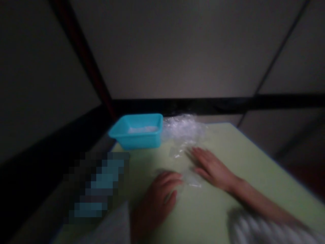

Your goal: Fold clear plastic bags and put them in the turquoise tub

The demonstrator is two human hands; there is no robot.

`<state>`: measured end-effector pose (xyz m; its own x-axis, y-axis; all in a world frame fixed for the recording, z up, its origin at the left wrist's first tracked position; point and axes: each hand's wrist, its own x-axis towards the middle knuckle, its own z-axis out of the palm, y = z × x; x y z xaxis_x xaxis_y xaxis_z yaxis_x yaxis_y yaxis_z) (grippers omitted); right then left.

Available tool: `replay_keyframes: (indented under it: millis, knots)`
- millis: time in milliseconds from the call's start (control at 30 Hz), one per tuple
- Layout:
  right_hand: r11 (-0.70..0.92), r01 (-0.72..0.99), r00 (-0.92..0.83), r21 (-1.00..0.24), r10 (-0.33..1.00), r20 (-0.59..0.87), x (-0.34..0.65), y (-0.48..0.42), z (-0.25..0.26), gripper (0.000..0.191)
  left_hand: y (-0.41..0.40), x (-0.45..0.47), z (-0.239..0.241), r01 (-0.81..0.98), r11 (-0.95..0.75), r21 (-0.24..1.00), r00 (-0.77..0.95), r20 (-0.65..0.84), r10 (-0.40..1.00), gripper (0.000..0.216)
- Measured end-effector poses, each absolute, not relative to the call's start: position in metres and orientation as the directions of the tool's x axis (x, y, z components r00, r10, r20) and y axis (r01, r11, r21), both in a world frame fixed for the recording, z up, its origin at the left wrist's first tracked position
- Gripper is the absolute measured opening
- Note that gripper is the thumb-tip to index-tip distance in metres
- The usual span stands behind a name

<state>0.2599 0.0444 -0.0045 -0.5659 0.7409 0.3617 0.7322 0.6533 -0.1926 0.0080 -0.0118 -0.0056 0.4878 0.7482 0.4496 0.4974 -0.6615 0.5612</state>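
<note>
My left hand [162,193] rests low over the table with its fingers loosely bent and the thumb apart from them. Its fingertips come to the left edge of a small clear plastic bag [193,181]; whether they touch it I cannot tell. Across from it, my right hand [213,167] lies flat with fingers stretched out, its thumb near that bag. Just beyond the right fingertips is the near end of a crumpled heap of clear plastic bags [184,128]. The picture is dim and a little blurred.
A turquoise plastic basin [139,141] stands at the table's back left, with something whitish inside. The pale green table [243,159] has blue edges. Pale wall panels [177,51] rise behind it. A pixelated patch covers part of the left side.
</note>
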Motion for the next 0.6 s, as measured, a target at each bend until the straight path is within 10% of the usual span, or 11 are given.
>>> replay_keyframes:
  millis: [233,600]
  knots:
    - [0.413,0.838,-0.263,-0.357,0.878,0.400,0.283,0.070,-0.022,0.058,-0.019,0.012,-0.001,0.554,-0.716,0.424,0.635,0.342,0.693,0.046]
    - [0.665,0.743,-0.588,-0.074,0.702,0.401,0.263,0.036,0.023,0.030,0.000,0.002,-0.007,0.746,-0.533,0.400,0.370,0.418,0.830,0.023]
